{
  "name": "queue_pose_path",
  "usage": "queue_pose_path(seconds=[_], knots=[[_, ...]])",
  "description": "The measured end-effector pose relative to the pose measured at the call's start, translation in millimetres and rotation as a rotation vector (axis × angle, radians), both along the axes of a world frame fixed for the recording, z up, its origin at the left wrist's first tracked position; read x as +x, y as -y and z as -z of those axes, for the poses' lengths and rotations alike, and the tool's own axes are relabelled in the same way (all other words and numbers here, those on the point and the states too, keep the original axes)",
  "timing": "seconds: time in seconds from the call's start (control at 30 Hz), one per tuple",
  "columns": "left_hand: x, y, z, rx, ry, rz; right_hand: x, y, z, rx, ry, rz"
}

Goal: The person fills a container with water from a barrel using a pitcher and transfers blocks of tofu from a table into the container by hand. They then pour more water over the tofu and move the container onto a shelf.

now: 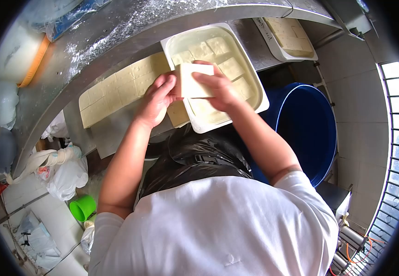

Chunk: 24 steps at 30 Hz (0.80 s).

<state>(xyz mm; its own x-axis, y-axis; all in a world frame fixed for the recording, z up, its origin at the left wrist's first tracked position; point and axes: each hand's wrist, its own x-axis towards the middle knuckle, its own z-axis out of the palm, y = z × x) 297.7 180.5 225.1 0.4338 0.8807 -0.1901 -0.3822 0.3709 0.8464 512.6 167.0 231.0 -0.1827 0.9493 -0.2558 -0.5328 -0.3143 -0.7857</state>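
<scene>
Between my two hands is a pale white block (195, 83), held above the near left part of a white tub. My right hand (220, 89) grips its right side, with fingers across the top face. My left hand (157, 99) is at the block's left edge, its fingers bent against it. The white tub (260, 94) holds cloudy liquid with several pale blocks (231, 68) in it. To its left, a large pale slab scored into blocks (121, 87) lies on a metal surface, partly under the tub's left edge.
A metal shelf (112, 34) dusted with white powder curves across the front. At the upper right is a second tub (312, 56) of blocks. A big blue barrel (306, 133) stands to the right. A green cup (83, 208) and plastic bags (68, 177) are at lower left.
</scene>
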Motion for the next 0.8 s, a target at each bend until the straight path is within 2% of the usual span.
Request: queue_pose_path(seconds=[0.03, 0.1, 0.13, 0.17, 0.23, 0.27, 0.33, 0.43, 0.57, 0.63, 0.77, 0.8], knots=[[8.2, -5.0, -0.8, 0.06, -0.125, 0.05, 23.2, 8.3, -8.7, -0.073, -0.114, 0.009], [30.9, -9.4, 23.2, 0.465, -0.622, 0.136, 61.9, 24.5, -12.1, -0.07, -0.048, 0.085], [42.8, -6.3, 28.3, 0.742, -0.827, 0.155, 78.8, 32.4, -8.8, -0.075, -0.012, 0.111], [54.6, -1.8, 20.3, 0.881, -1.077, 0.271, 93.2, 40.0, -3.0, -0.082, 0.025, 0.138], [79.6, 16.2, 18.0, 0.955, -1.381, 0.458, 109.7, 52.1, 2.1, -0.131, 0.107, 0.136], [86.9, 18.5, 21.1, 0.962, -1.377, 0.46, 109.8, 56.5, 4.7, -0.123, 0.166, 0.141], [98.5, 19.1, 40.3, 0.994, -1.643, 0.677, 110.5, 63.2, 9.8, -0.123, 0.293, 0.105], [109.4, 2.5, 77.8, 1.057, -1.727, 0.621, 96.4, 66.5, 16.6, -0.07, 0.429, 0.034], [99.0, -20.2, 75.7, 1.087, -1.602, 0.642, 74.4, 59.1, 33.7, -0.034, 0.55, -0.073], [97.2, -32.6, 79.4, 1.146, -1.63, 0.539, 64.6, 52.0, 49.8, -0.046, 0.543, -0.062], [90.9, -52.2, 67.3, 1.054, -1.757, 0.514, 52.8, 42.6, 54.3, -0.219, 0.5, -0.093], [88.0, -55.0, 53.7, 0.98, -1.738, 0.583, 49.1, 42.3, 53.3, -0.237, 0.46, -0.106]])
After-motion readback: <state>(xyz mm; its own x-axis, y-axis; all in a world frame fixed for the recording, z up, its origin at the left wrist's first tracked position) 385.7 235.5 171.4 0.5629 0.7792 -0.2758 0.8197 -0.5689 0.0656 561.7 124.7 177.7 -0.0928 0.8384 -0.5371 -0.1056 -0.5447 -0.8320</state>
